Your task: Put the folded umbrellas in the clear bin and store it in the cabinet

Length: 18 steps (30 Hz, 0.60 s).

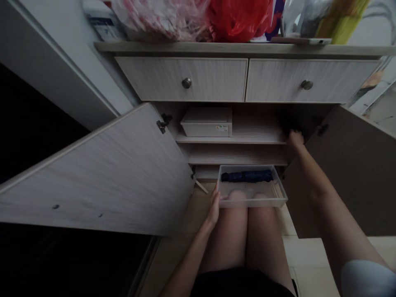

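A clear plastic box [251, 203] rests on my knees in front of the cabinet. Inside it lies a folded dark blue umbrella [247, 176] along the far side, with a few thin light sticks [276, 189] at the right. My left hand [214, 205] grips the box's left wall, thumb over the near corner. My right hand [296, 138] reaches into the right end of the upper shelf [256, 131]. Its fingers are curled at a dark thing [287, 122], whose kind is lost in shadow.
Both cabinet doors, left [117, 177] and right [352, 173], stand swung outward. A white lidded box [206, 122] sits on the upper shelf's left. Above are two closed drawers [216, 78]. On top lie a red plastic bag [238, 20], a clear bag [163, 20] and a phone-like slab [303, 41].
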Motion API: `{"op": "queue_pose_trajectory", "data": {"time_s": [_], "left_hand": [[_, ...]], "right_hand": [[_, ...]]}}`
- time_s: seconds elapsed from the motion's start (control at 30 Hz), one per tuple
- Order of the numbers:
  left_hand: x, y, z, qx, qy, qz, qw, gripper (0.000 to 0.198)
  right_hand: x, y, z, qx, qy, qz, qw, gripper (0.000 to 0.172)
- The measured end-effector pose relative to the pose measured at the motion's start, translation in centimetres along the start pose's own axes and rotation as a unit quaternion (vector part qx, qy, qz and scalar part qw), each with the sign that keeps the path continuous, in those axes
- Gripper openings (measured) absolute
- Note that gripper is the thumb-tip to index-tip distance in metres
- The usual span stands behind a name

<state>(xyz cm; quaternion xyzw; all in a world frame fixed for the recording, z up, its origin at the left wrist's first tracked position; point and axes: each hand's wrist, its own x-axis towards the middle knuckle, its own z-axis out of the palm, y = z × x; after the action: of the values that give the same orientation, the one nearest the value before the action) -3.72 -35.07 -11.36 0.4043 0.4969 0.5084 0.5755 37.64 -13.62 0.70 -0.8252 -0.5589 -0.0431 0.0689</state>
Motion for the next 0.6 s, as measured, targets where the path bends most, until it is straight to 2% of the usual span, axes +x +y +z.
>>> {"op": "queue_pose_trajectory", "data": {"time_s": [0.2,0.37,0.43,0.6], "left_hand": [[-0.1,0.0,-0.1,0.011,-0.006,0.012,1.000,0.070],[0.0,0.1,0.0,0.010,-0.006,0.004,1.000,0.072],[-0.1,0.2,0.0,0.005,-0.005,0.001,1.000,0.075],[-0.4,0.6,0.0,0.013,-0.001,-0.004,1.000,0.075]], "right_hand": [[-0.3,-0.8,1.0,0.022,0.023,0.026,0.999,0.055],[-1.5,-1.4,1.0,0.070,0.041,0.074,0.994,0.068],[-1.8,-1.2,1.0,0.112,0.051,0.088,0.989,0.066],[-2.0,0.1,0.9,0.233,0.122,0.119,0.957,0.044]]}}
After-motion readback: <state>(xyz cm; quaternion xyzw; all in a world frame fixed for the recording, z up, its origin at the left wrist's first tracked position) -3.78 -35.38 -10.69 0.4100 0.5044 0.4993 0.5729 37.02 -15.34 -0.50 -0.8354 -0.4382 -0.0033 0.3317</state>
